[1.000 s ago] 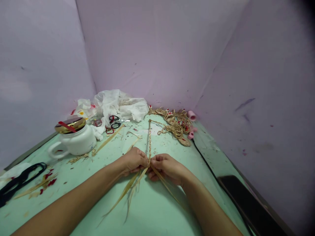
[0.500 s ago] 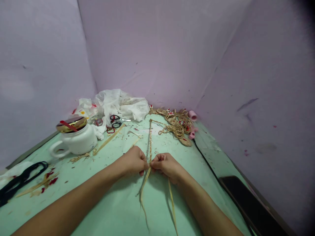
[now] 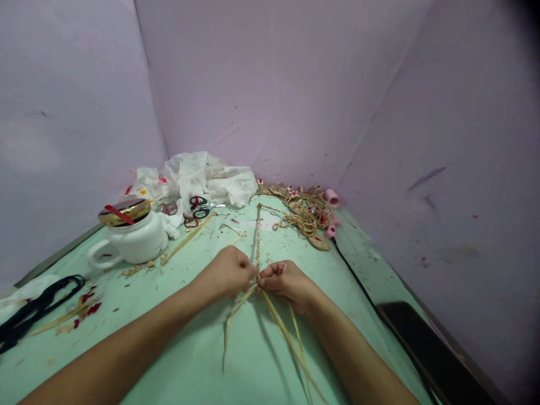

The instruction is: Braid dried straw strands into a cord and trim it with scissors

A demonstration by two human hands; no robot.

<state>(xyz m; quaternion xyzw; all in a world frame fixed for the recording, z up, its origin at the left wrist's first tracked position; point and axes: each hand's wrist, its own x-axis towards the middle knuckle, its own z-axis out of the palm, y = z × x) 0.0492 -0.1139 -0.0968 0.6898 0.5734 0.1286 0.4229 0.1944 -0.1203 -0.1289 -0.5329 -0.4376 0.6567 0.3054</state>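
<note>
A thin braid (image 3: 259, 239) of straw-coloured fibre runs straight toward me over the pale green table. At its near end my left hand (image 3: 233, 271) and my right hand (image 3: 287, 283) meet, both with fingers closed in a pinch. Loose fibre strands (image 3: 280, 323) fan out below the fingers toward me, one to the left and others to the right. My left fingers are partly hidden behind the hand. From the braid's far end a cord leads right into a heap of braided cords (image 3: 310, 222) with red and white bits.
Left stands a white mug (image 3: 141, 242) with a gold lid and red stick. Behind it lie scissors (image 3: 200, 207) and crumpled white plastic bags (image 3: 211, 177). Dark cord (image 3: 42, 306) lies far left. A pink tool (image 3: 331, 229) trails a black cable beside a dark flat object (image 3: 422, 337) at right.
The strands below my fingers have spread: one now angles left, and a wider one has swung out to the right. My left hand has shifted slightly up and left.
</note>
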